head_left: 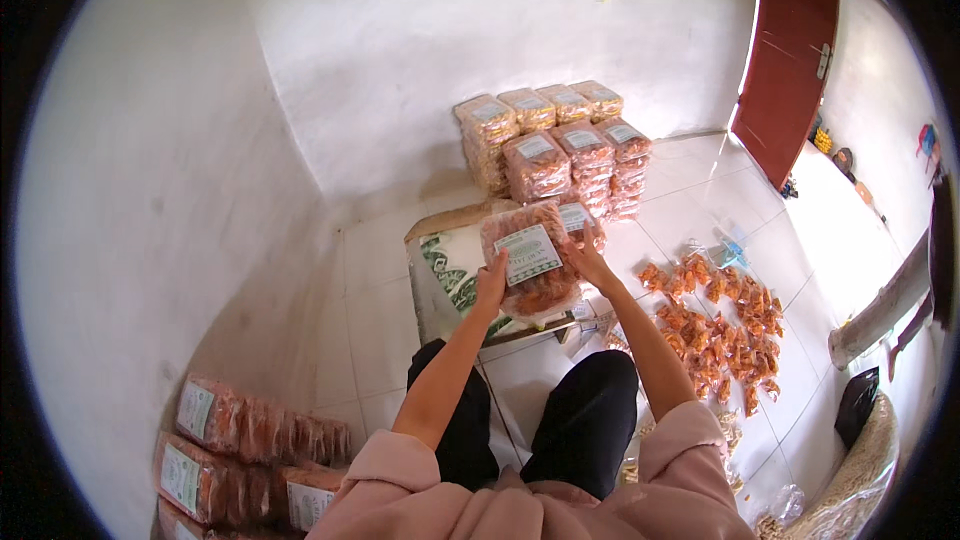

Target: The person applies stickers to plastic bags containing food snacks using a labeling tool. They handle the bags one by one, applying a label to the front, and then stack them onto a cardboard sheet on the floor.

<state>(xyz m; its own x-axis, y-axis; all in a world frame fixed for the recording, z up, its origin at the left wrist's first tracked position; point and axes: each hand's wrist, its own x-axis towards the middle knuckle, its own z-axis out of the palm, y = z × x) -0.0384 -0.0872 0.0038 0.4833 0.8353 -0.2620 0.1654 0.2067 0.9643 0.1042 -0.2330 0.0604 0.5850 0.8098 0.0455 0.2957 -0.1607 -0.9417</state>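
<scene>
Between both hands I hold a clear plastic pack of orange-brown snacks (545,292) with a pale label, tilted above a low table (437,312) with a green-and-white top. My left hand (491,283) grips the pack's left edge, fingers partly hidden behind it. On the opposite side, my right hand (588,262) is closed on the right edge. Just behind the held pack shows another labelled pack (575,217), partly covered by it. Farther back stand stacks of similar orange packs (538,168), with stacks of yellowish packs (488,118) behind them against the wall.
Many small bags of orange snacks (725,325) lie on the tiled floor at right. Labelled packs (215,475) are piled at lower left. A large clear sack (850,475) and a black plastic bag (856,406) are at lower right. A red door (790,60) stands open at far right.
</scene>
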